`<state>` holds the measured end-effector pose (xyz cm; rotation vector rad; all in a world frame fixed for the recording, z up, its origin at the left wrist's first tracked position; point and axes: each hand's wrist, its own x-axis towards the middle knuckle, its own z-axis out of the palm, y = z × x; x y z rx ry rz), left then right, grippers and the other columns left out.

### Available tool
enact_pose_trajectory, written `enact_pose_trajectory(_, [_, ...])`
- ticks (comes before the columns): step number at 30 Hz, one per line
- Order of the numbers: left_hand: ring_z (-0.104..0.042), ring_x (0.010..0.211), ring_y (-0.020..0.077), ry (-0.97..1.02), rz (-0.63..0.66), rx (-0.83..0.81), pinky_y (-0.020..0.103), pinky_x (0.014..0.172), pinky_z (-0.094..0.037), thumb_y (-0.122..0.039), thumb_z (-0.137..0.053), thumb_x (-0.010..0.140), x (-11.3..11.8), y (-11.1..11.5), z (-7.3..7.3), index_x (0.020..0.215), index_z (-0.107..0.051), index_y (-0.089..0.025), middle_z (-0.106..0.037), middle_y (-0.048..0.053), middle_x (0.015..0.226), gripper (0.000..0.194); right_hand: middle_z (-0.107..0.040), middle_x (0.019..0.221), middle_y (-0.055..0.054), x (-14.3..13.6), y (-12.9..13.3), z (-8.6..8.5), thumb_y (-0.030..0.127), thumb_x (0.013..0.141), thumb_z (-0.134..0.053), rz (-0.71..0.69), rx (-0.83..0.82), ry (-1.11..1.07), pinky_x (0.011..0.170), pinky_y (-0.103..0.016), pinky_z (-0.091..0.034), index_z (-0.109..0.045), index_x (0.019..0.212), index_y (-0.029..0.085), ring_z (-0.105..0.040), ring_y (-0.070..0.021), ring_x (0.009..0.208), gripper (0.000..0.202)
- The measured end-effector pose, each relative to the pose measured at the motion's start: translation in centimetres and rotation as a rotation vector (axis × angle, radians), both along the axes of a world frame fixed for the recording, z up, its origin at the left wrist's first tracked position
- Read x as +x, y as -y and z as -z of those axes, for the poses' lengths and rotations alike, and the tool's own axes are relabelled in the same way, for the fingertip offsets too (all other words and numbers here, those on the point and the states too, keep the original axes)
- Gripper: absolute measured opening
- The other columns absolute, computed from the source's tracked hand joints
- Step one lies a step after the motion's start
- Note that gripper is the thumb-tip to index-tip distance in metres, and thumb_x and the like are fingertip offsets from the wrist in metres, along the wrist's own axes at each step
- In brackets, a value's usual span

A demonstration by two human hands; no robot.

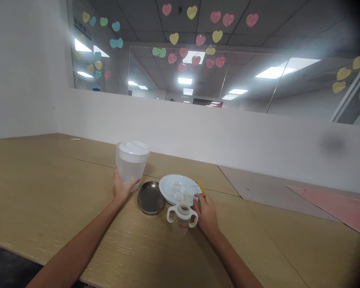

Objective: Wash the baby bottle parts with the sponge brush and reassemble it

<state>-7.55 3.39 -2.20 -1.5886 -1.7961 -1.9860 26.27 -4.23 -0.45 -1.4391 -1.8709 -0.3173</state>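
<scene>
Pitcher [131,171]: translucent, white-lidded; left hand [122,190], fingers gripping it. Bottle [180,227]: clear, two-handled, open-topped. Right hand [208,214]: finger state unclear.

Pitcher [131,169] L, tray [151,199] btwn, plate [168,183] R, btl [180,227] in front.

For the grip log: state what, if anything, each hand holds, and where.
Left hand: lidded pitcher, by its lower body. Right hand: at the rim of the plate; whether it grips anything is unclear.

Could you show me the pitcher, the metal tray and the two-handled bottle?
Pitcher [131,170], head view: on its translucent body.
Metal tray [151,199], head view: on its inner bottom.
Two-handled bottle [180,225], head view: on its body.
</scene>
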Motion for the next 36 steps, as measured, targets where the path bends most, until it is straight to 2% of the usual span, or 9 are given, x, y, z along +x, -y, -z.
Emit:
enact_pose_trajectory(3, [-0.035, 0.124, 0.0375, -0.150, -0.176, 0.087, 0.052, 0.101, -0.031, -0.051, -0.076, 0.054, 0.1, 0.6, -0.7, 0.140, -0.022, -0.013, -0.036, 0.020, 0.137, 0.109, -0.058, 0.101, -0.011, 0.0, 0.0, 0.0, 0.034, 0.090, -0.034, 0.008, 0.018, 0.007, 0.083, -0.039, -0.042, -0.058, 0.102, 0.017, -0.053, -0.0241, 0.096, 0.031])
enact_pose_trajectory(5, [-0.030, 0.127, 0.0388, -0.286, -0.225, 0.129, 0.055, 0.105, -0.022, -0.052, -0.074, 0.058, 0.4, 1.1, -1.1, 0.139, -0.027, -0.012, -0.033, 0.021, 0.139, 0.101, -0.058, 0.102, -0.012, 0.0, 0.1, 0.1, 0.033, 0.090, -0.034, 0.003, 0.028, 0.015, 0.081, -0.038, -0.043, -0.058, 0.101, 0.016, -0.054, -0.0237, 0.096, 0.032])
enact_pose_trajectory(9, [-0.023, 0.132, 0.0371, -0.498, -0.214, 0.178, 0.055, 0.107, -0.011, -0.045, -0.065, 0.070, 1.1, 1.8, -1.2, 0.133, -0.040, -0.018, -0.030, 0.017, 0.143, 0.073, -0.058, 0.101, -0.012, 0.0, 0.0, 0.2, 0.032, 0.090, -0.034, -0.011, 0.039, 0.020, 0.081, -0.037, -0.043, -0.060, 0.097, 0.015, -0.054, -0.0232, 0.095, 0.032])
enact_pose_trajectory(12, [-0.022, 0.134, 0.0347, -0.606, -0.160, 0.215, 0.054, 0.108, -0.009, -0.037, -0.062, 0.075, 1.6, 1.9, -0.8, 0.131, -0.044, -0.022, -0.030, 0.014, 0.145, 0.060, -0.058, 0.098, -0.012, 0.0, -0.1, 0.3, 0.032, 0.090, -0.034, -0.011, 0.043, 0.009, 0.081, -0.038, -0.043, -0.060, 0.094, 0.015, -0.053, -0.0236, 0.094, 0.031])
enact_pose_trajectory(16, [-0.025, 0.132, 0.0358, -0.551, -0.106, 0.290, 0.054, 0.107, -0.015, -0.041, -0.066, 0.072, 2.2, 1.9, -0.7, 0.136, -0.034, -0.020, -0.032, 0.018, 0.142, 0.075, -0.058, 0.097, -0.012, -0.1, -0.1, 0.2, 0.033, 0.090, -0.034, -0.016, 0.049, -0.007, 0.080, -0.037, -0.043, -0.060, 0.092, 0.016, -0.053, -0.0229, 0.093, 0.031])
enact_pose_trajectory(20, [-0.026, 0.132, 0.0362, -0.479, -0.062, 0.367, 0.054, 0.105, -0.022, -0.044, -0.071, 0.066, 2.7, 2.4, -1.4, 0.141, -0.019, -0.018, -0.030, 0.021, 0.141, 0.095, -0.057, 0.097, -0.012, -0.3, 0.1, 0.1, 0.033, 0.090, -0.033, -0.007, 0.040, -0.009, 0.079, -0.037, -0.043, -0.060, 0.090, 0.016, -0.053, -0.0228, 0.092, 0.032])
enact_pose_trajectory(26, [-0.024, 0.133, 0.0360, -0.502, 0.102, 0.474, 0.055, 0.104, -0.027, -0.042, -0.069, 0.070, 3.7, 3.8, -2.4, 0.143, -0.008, -0.021, -0.023, 0.020, 0.144, 0.097, -0.057, 0.095, -0.011, -0.3, 0.0, 0.2, 0.032, 0.090, -0.033, -0.005, 0.055, -0.002, 0.079, -0.036, -0.043, -0.060, 0.089, 0.016, -0.053, -0.0220, 0.091, 0.032])
enact_pose_trajectory(32, [-0.023, 0.133, 0.0365, -0.541, 0.133, 0.468, 0.059, 0.105, -0.022, -0.042, -0.067, 0.073, 4.6, 4.2, -2.3, 0.143, -0.010, -0.023, -0.023, 0.019, 0.145, 0.093, -0.058, 0.095, -0.011, -0.3, 0.0, 0.2, 0.033, 0.089, -0.033, 0.003, 0.077, -0.006, 0.079, -0.036, -0.043, -0.061, 0.089, 0.017, -0.054, -0.0219, 0.091, 0.032])
enact_pose_trajectory(36, [-0.029, 0.131, 0.0360, -0.353, 0.077, 0.295, 0.053, 0.105, -0.029, -0.049, -0.072, 0.065, 4.5, 3.6, -2.1, 0.143, -0.012, -0.018, -0.029, 0.020, 0.142, 0.103, -0.058, 0.099, -0.012, -0.3, 0.0, 0.1, 0.034, 0.088, -0.035, -0.001, 0.070, -0.028, 0.082, -0.038, -0.042, -0.060, 0.093, 0.016, -0.053, -0.0229, 0.095, 0.031])
